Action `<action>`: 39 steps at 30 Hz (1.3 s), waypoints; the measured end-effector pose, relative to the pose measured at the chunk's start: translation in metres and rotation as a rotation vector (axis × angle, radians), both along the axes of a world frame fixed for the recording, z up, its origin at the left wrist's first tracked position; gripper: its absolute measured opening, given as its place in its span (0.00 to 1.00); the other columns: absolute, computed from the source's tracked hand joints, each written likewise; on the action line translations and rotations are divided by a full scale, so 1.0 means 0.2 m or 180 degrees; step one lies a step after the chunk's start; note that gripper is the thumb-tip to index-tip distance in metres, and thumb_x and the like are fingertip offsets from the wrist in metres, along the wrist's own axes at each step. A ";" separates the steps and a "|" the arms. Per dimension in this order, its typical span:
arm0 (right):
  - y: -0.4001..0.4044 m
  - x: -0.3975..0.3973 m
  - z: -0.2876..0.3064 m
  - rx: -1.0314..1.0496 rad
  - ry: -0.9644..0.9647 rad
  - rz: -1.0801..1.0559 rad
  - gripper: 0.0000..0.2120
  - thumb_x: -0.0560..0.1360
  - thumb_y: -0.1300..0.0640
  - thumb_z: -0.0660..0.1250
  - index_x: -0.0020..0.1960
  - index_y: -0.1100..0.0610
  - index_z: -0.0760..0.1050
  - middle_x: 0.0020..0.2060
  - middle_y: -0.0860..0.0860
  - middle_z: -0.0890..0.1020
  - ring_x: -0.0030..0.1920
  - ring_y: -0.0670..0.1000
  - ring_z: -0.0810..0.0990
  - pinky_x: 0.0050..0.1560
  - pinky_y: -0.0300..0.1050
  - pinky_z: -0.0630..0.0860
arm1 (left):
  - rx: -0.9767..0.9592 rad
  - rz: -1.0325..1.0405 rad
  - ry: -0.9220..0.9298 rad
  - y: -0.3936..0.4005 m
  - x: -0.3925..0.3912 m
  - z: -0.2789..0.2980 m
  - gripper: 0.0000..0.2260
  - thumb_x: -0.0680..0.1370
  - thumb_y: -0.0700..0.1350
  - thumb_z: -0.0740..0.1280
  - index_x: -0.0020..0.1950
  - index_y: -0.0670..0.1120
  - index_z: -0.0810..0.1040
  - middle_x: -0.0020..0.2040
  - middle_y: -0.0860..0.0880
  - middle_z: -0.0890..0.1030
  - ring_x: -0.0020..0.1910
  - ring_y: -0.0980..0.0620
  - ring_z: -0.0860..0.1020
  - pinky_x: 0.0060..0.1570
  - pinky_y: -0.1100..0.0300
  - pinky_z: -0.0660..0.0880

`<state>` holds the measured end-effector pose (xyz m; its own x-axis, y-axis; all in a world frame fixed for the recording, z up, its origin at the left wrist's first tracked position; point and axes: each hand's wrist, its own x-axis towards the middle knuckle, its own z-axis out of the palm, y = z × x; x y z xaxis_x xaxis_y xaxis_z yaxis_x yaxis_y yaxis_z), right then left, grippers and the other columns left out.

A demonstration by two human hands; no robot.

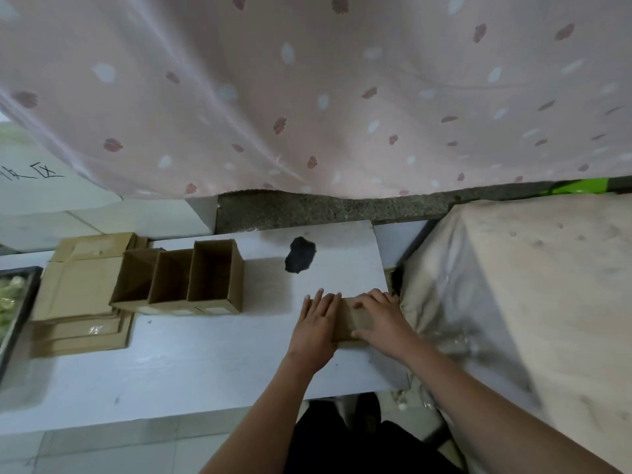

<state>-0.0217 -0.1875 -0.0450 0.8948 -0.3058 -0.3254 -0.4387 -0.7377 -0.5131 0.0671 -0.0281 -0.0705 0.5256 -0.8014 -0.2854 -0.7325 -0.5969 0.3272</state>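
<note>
My left hand (316, 325) lies flat, fingers straight, pressing the left edge of the flat cardboard piece (346, 319); my right hand (380, 321) covers its right side, fingers bent, thumb at the near edge, and I cannot tell whether it pinches or merely presses; the cardboard rests on the white table (205, 364), near its right edge; I judge that I am starting to fold another box; next I must lift it and open it into a sleeve; farther left stand three open boxes (181, 278), touching a stack of flat cardboard (82, 295); beyond hangs a pink curtain (307, 97).
</note>
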 end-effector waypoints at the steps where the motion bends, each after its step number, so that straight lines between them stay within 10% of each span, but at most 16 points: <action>1: 0.00 0.00 0.00 0.0066 0.0020 -0.0054 0.27 0.68 0.49 0.78 0.64 0.50 0.72 0.60 0.47 0.72 0.61 0.51 0.68 0.63 0.45 0.67 | -0.0040 0.0007 0.0010 0.00 0.00 0.00 0.41 0.77 0.41 0.67 0.83 0.44 0.45 0.82 0.48 0.53 0.81 0.45 0.43 0.79 0.49 0.37; 10: 0.06 0.03 -0.02 0.0223 0.0041 -0.0470 0.18 0.69 0.58 0.75 0.56 0.52 0.76 0.47 0.44 0.71 0.55 0.52 0.71 0.56 0.44 0.70 | 0.0111 -0.0112 -0.0151 -0.04 -0.09 -0.04 0.43 0.80 0.66 0.53 0.80 0.41 0.34 0.79 0.47 0.31 0.79 0.48 0.31 0.74 0.52 0.27; 39: 0.06 0.15 -0.05 0.0026 -0.0025 -0.0460 0.06 0.77 0.59 0.68 0.44 0.50 0.74 0.43 0.48 0.72 0.50 0.51 0.73 0.53 0.49 0.74 | 0.0384 -0.0397 -0.0736 -0.03 -0.05 -0.06 0.41 0.81 0.69 0.41 0.79 0.40 0.31 0.79 0.43 0.29 0.77 0.47 0.27 0.74 0.48 0.27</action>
